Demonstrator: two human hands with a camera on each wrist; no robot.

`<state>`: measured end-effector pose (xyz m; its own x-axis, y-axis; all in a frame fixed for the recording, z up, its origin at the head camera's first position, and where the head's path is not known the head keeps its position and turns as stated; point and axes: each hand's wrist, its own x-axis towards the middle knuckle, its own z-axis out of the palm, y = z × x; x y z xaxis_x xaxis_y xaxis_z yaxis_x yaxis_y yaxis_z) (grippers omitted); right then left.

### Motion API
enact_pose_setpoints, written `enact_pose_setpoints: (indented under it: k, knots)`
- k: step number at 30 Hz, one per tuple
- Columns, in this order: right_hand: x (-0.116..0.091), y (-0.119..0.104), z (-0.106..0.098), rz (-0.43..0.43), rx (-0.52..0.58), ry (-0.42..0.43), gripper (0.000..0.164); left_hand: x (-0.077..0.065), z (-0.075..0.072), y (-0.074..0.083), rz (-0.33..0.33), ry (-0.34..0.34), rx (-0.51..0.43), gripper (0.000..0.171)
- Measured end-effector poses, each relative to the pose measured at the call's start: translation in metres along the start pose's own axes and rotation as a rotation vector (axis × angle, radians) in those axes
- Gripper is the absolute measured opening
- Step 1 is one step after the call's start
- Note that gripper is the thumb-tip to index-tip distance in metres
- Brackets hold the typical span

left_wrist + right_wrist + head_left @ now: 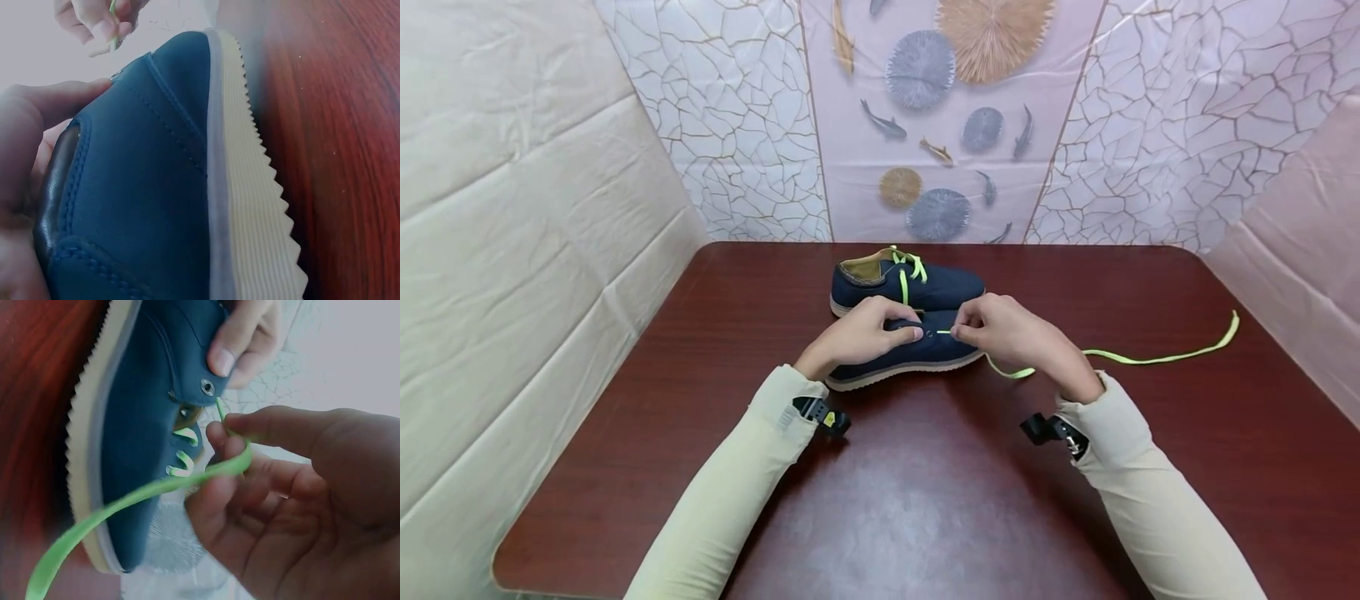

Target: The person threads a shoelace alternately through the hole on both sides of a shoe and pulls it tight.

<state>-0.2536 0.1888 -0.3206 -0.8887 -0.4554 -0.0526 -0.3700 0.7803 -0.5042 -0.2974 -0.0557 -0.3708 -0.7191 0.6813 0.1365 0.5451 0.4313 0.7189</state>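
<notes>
A navy shoe [917,358] with a pale ridged sole lies sideways at the back of the table. My left hand [868,329] grips its eyelet flap between thumb and fingers; in the right wrist view the left thumb [224,359] presses beside a metal eyelet [207,387]. Between thumb and fingertips, my right hand [1011,333] pinches a neon green shoelace [125,499], its short end sticking out right at the flap's edge. The lace's long tail [1157,360] trails right across the table. In the left wrist view, the shoe's side [144,175] fills the middle.
Right behind stands a second navy shoe [951,287], with a green lace [917,265] tied in it. The dark red wooden table [887,517] reaches back to a patterned cloth wall [760,125]. Pale cloth [535,250] hangs at the left.
</notes>
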Motion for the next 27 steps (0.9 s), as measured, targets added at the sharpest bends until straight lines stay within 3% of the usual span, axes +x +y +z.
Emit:
enact_pose_setpoints:
  k: [5, 14, 27]
  knots:
    - [0.007, -0.003, 0.006, 0.063, 0.084, -0.06, 0.02, -0.002, -0.002, -0.001, -0.021, 0.022, -0.02, 0.015]
    - [0.009, -0.008, 0.014, 0.179, 0.111, -0.05, 0.026, 0.0, 0.001, 0.002, -0.002, 0.01, -0.012, 0.016]
    - [0.016, -0.011, 0.027, 0.207, 0.107, -0.054, 0.03, 0.0, 0.003, 0.001, 0.005, -0.023, -0.006, 0.015]
